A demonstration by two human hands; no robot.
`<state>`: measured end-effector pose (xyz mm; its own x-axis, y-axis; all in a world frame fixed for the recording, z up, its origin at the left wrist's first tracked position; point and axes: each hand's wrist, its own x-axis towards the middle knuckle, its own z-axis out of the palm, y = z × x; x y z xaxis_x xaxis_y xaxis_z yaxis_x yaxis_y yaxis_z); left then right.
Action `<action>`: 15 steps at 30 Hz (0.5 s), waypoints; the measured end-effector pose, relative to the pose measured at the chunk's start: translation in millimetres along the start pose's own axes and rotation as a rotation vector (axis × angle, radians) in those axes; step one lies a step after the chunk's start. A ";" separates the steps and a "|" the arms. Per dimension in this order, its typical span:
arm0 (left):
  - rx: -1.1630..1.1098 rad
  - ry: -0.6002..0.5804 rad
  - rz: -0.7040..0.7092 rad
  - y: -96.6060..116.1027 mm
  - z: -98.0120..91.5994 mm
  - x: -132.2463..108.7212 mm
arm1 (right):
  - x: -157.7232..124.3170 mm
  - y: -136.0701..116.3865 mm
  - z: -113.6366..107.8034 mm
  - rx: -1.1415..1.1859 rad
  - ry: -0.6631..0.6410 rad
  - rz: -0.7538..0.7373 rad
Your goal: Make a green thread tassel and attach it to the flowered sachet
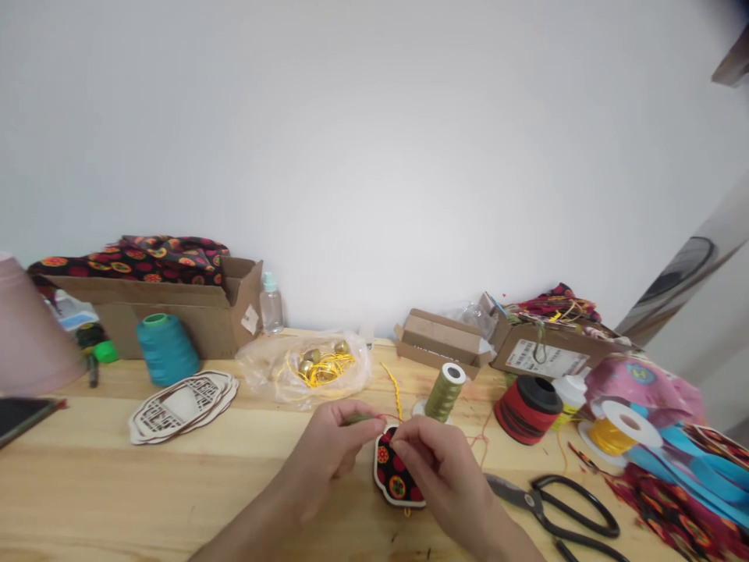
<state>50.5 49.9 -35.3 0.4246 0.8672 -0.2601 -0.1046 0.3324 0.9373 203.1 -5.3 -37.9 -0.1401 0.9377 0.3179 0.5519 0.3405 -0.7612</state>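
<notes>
A small, flat fabric-covered ornament [391, 468] sits at the near middle of a pale wooden table [193, 499], between a person's two bare hands. Its outline is scalloped, softly curved like a badge, with a cream-white border around a black patterned face. On the black are deep red spots and round flowers: an orange-red one at the upper left, and a larger one low down, ringed in orange and yellow with green inside. A little yellow loop [408, 513] pokes out from the bottom edge. Above the top edge runs a twisted yellow cord [395, 390], and fine red thread [385, 416] shows beside it.

The left hand [351, 429], at the ornament's upper left, pinches an olive-green strand [358, 418] between thumb and forefinger. The right hand [403, 439] covers the ornament's right side, its fingertips bunched over the fabric; I cannot tell whether they are closed on anything.

Just beyond the hands stands a spool of olive thread [445, 394]. Black-handled scissors [532, 499] lie to the right, near the right wrist.
</notes>
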 end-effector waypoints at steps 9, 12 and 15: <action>0.117 0.344 0.285 -6.2 16.2 -6.5 | -1.2 -4.9 18.1 0.366 0.022 0.099; -0.033 0.198 0.224 -11.4 15.3 -6.0 | 3.0 -8.9 23.0 0.848 0.031 0.290; -0.035 0.088 0.214 -12.0 12.2 -4.4 | 5.4 -10.0 20.0 1.191 -0.022 0.420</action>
<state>60.9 37.6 -42.5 0.3097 0.9477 -0.0767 -0.2157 0.1486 0.9651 180.4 -2.2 -39.9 -0.1544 0.9854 -0.0722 -0.5222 -0.1434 -0.8407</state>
